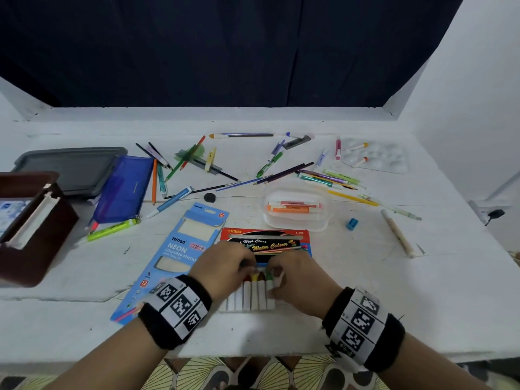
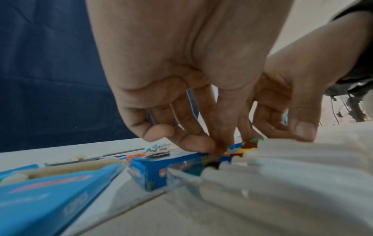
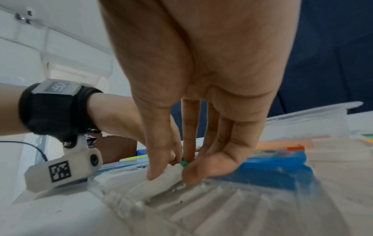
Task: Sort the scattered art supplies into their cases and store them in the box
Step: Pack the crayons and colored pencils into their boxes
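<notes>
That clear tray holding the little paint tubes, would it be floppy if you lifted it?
Probably. The clear tray looks like thin moulded plastic, so it may flex. Its grooves likely stop the paint tubes rolling, though tilting could spill them.

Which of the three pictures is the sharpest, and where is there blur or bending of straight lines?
Head view: sharpest, but the table edge curves from the wide lens. Left wrist view: the white paint tubes nearest the lens are badly blurred. Right wrist view: the clear tray is smeared, the green-capped tube fairly clear.
</notes>
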Demonstrator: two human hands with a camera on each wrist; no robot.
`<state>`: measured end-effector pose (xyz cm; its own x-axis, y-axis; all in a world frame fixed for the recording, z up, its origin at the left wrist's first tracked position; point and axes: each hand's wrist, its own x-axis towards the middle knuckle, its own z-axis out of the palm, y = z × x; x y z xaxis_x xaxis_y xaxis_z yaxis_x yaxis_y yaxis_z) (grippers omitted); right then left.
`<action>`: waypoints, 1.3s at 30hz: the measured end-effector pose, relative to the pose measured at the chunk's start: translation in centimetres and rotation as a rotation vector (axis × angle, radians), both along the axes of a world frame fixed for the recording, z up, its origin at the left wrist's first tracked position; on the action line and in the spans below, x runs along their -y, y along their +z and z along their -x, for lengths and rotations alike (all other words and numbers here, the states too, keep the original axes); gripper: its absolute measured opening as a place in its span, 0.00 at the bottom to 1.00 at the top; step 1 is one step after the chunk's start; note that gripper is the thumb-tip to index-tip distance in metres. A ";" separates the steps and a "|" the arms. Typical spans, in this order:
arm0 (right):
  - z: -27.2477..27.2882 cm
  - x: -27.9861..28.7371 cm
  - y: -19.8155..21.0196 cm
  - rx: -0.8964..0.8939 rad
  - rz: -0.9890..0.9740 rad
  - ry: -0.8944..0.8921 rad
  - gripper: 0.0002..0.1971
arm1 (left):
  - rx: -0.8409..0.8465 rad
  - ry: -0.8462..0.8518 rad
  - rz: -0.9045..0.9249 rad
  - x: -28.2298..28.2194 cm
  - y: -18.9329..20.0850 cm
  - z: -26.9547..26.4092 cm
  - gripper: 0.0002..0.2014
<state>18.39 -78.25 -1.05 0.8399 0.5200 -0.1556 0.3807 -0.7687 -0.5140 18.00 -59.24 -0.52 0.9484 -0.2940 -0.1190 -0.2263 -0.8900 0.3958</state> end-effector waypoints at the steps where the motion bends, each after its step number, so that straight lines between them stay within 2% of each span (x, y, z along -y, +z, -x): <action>1: 0.1 -0.1 0.2 0.018 0.010 0.013 0.16 | 0.002 -0.012 -0.020 0.1 0.0 -0.1 0.08; 8: 0.2 -1.0 0.7 0.019 0.053 0.122 0.20 | 0.026 -0.031 -0.151 0.6 0.2 -0.6 0.11; 16: -0.1 -1.3 0.8 0.029 0.129 0.154 0.18 | 0.056 -0.143 -0.283 0.9 0.1 -0.9 0.11; 19: -0.1 -1.3 0.7 0.043 0.122 0.160 0.17 | 0.045 -0.141 -0.266 0.6 -0.2 -1.0 0.11; 23: -0.2 -0.8 1.2 0.083 0.084 0.158 0.17 | 0.002 -0.112 -0.158 -0.1 -0.1 -1.1 0.09; 25: -0.4 -0.4 1.7 0.130 0.029 0.129 0.13 | 0.028 -0.108 -0.085 -0.8 0.3 -1.0 0.08; 28: -0.7 0.4 2.4 0.220 -0.152 -0.007 0.04 | 0.101 -0.095 0.055 -1.9 1.5 -1.1 0.04; 32: -1.4 1.8 3.9 0.313 -0.353 -0.219 0.04 | 0.205 -0.102 0.300 -2.8 3.9 -2.0 0.03; 36: -2.1 3.2 5.0 0.362 -0.452 -0.378 0.04 | 0.209 -0.097 0.499 -2.6 6.3 -3.5 0.02; 39: -2.5 4.6 5.4 0.377 -0.454 -0.480 0.04 | 0.164 -0.089 0.567 -2.0 6.9 -5.0 0.02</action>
<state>20.86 -82.86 4.33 0.9438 0.0289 0.3293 0.2710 -0.6382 -0.7206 22.96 -57.23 6.42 0.9099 -0.3483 0.2252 -0.3884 -0.5250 0.7573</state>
